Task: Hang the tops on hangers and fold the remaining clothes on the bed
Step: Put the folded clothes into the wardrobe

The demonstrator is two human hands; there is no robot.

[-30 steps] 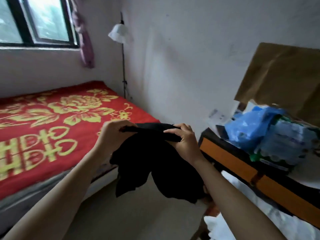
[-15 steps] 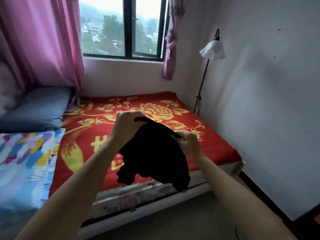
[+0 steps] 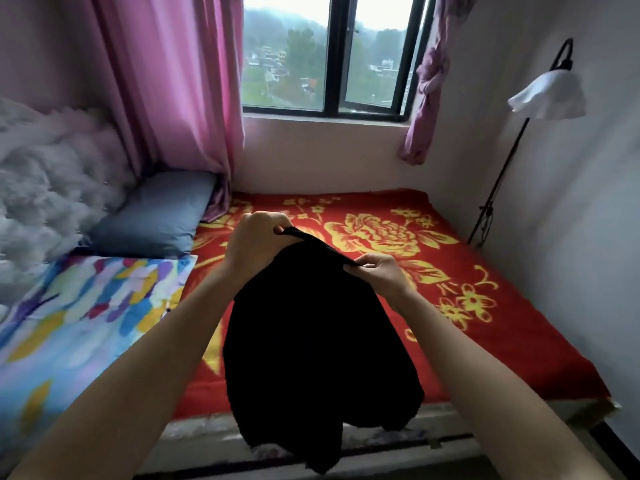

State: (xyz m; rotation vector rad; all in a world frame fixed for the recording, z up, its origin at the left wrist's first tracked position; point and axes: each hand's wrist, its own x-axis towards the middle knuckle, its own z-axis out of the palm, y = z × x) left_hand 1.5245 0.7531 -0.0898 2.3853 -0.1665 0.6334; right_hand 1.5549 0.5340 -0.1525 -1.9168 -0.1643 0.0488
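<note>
A black garment (image 3: 318, 348) hangs in the air in front of me, above the near edge of the bed (image 3: 502, 341). My left hand (image 3: 254, 242) pinches its top edge on the left and my right hand (image 3: 379, 273) pinches the same edge on the right. The cloth droops down past the mattress front. What kind of garment it is cannot be told. The bed carries a red blanket with yellow flowers.
A grey pillow (image 3: 152, 213) and a colourful quilt (image 3: 79, 323) lie on the bed's left side, with a fluffy white blanket (image 3: 41, 188) behind. A floor lamp (image 3: 540, 109) stands at the right wall. Pink curtains (image 3: 173, 84) flank the window.
My view has swung left from the cluttered desk to face the bed and window. Both hands kept hold of the black garment, which now hangs longer over the bed's edge.
</note>
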